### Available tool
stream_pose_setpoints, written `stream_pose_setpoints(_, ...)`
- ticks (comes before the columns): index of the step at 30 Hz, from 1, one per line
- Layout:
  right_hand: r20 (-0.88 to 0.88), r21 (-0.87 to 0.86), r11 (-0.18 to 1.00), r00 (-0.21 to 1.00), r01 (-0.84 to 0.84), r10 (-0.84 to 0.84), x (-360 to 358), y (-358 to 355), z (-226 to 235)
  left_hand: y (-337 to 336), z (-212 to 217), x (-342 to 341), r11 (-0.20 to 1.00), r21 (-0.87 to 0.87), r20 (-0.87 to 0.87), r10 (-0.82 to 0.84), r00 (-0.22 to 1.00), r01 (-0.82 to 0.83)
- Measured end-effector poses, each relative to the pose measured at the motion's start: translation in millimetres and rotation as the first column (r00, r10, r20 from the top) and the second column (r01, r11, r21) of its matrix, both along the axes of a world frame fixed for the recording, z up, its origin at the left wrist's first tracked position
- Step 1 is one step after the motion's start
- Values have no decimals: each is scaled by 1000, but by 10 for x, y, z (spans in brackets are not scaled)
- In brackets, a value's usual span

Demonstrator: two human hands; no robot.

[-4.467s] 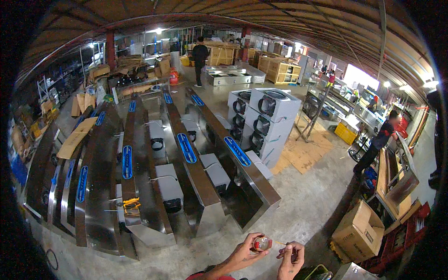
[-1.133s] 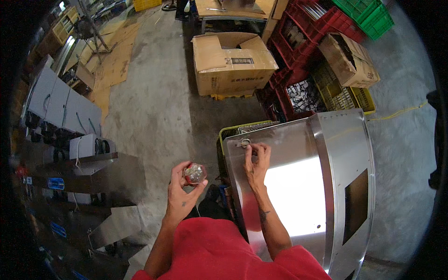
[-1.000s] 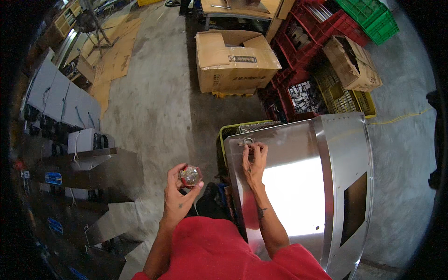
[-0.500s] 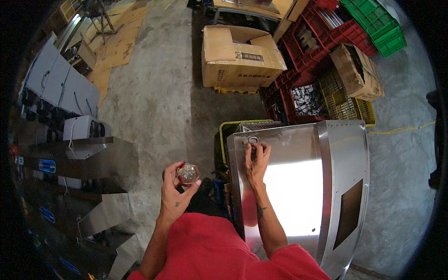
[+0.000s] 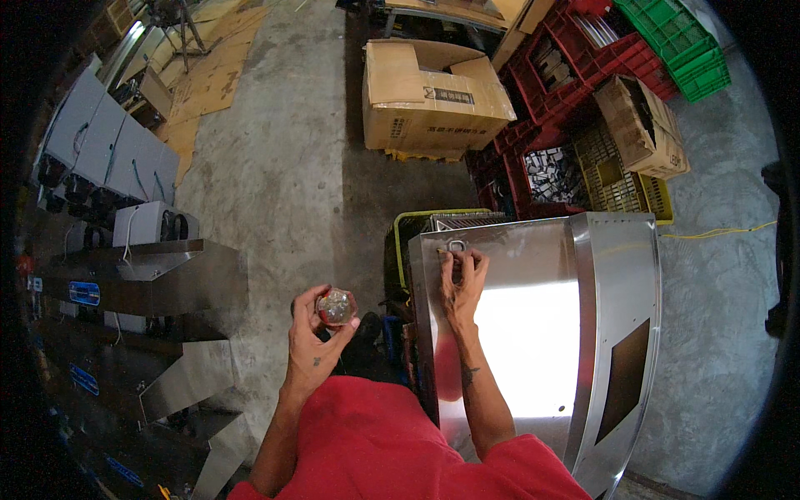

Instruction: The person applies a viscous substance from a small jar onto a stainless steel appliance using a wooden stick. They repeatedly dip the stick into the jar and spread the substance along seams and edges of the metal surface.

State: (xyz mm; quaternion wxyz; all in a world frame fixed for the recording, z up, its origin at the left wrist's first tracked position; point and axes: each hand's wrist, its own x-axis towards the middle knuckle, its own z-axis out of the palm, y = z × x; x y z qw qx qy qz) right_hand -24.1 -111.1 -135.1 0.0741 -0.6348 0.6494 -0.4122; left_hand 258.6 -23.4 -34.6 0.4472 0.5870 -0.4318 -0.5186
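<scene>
jar point(image 5: 336, 307) gripped by left hand point(image 5: 315, 335) | metal fitting point(image 5: 456, 245) seen just beyond bunched, nearer right hand point(image 5: 463, 283) | anything pinched there cannot be told

I get blown-out white glare across the steel hood point(image 5: 527, 350), dim murk far left of it, fisheye bowing its right edge, black vignette beyond.

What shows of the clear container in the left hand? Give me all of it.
The clear container is small and many-sided in outline, and looks like glass or plastic. Reddish colour shows at its left; whether this is inside is unclear. The left hand holds it off the floor between thumb and fingers, left of the metal panel.
</scene>
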Motion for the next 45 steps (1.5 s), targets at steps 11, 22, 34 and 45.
stream_pose_setpoints(11, 39, 12, 1000, 999, 4, -5, 23, -1, 19, -12, -24, -26, 1000, 1, 4, 2, 1000, -2)
stream_pose_setpoints(22, 31, -3, 1000, 999, -10, 10, 8, -11, 13, -22, -20, -26, 999, -21, 41, -44, 998, 45)
stream_pose_setpoints(34, 108, 37, 999, 994, 9, -13, 25, 0, 19, -14, -68, -38, 997, -62, 53, -45, 998, 48)
stream_pose_setpoints(45, 57, 25, 1000, 998, -4, 3, -11, -18, -34, -16, -41, -39, 997, -55, 47, -45, 998, 48)
